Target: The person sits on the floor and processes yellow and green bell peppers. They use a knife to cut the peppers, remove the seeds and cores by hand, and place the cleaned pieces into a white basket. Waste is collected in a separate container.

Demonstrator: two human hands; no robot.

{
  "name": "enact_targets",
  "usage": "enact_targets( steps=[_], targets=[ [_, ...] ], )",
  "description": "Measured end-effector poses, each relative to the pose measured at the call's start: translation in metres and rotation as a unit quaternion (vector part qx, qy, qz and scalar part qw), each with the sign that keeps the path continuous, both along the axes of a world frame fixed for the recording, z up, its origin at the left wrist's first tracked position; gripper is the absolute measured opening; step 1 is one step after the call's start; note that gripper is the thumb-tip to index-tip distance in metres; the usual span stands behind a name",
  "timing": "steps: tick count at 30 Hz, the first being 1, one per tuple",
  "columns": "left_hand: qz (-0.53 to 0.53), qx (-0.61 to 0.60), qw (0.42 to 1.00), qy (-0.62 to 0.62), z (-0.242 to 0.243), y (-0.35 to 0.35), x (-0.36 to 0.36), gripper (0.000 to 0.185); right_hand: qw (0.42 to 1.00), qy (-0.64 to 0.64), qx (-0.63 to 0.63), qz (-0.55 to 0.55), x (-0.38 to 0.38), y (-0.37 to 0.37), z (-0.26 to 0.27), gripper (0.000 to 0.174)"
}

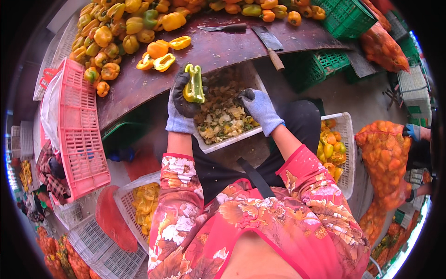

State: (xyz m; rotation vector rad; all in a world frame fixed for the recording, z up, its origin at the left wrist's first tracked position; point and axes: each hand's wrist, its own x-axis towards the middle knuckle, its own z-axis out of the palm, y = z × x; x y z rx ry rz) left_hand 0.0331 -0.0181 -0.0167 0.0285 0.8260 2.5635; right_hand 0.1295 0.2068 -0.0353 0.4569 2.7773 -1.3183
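Observation:
My left hand (185, 101), in a grey-blue glove with a black coated palm, grips a halved yellow-green bell pepper (194, 84) with its hollow inside showing. My right hand (258, 106), gloved the same way, is over the right side of a white plastic crate (230, 141). Its fingers are curled, and whether they hold anything is hidden. Pepper cores and seed scraps (223, 120) fill much of the crate, which stands between my legs. Just beyond my left hand, several pepper halves (164, 62) lie on the dark red tabletop (212, 48).
Whole bell peppers (129, 26) are heaped along the table's far side. A curved knife (223, 28) and a cleaver (268, 39) lie on the tabletop. Crates of pepper pieces stand left (120, 195) and right (345, 153). Another person's gloved hand (412, 132) touches a full mesh sack (383, 157).

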Motion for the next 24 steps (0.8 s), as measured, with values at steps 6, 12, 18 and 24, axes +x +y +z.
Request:
enact_targets(
  steps=[6, 12, 18, 24],
  targets=[
    [-0.047, 0.245, 0.968, -0.035, 0.018, -0.021, 0.015, 0.051, 0.992, -0.013, 0.093, 0.085, -0.025, -0.024, -0.003, 0.029],
    [0.156, 0.350, 0.918, -0.104, 0.026, -0.112, 0.045, 0.051, 0.977, 0.085, 0.133, 0.144, -0.059, -0.058, 0.002, 0.022],
    [0.555, 0.150, 0.809, -0.122, -0.085, -0.308, 0.205, 0.071, 0.948, 0.148, 0.192, 0.206, -0.124, -0.123, 0.015, 0.029],
    [0.566, 0.181, 0.733, -0.332, -0.079, -0.304, 0.289, 0.077, 0.937, 0.146, 0.267, 0.173, -0.207, -0.180, 0.010, 0.047]
  ],
)
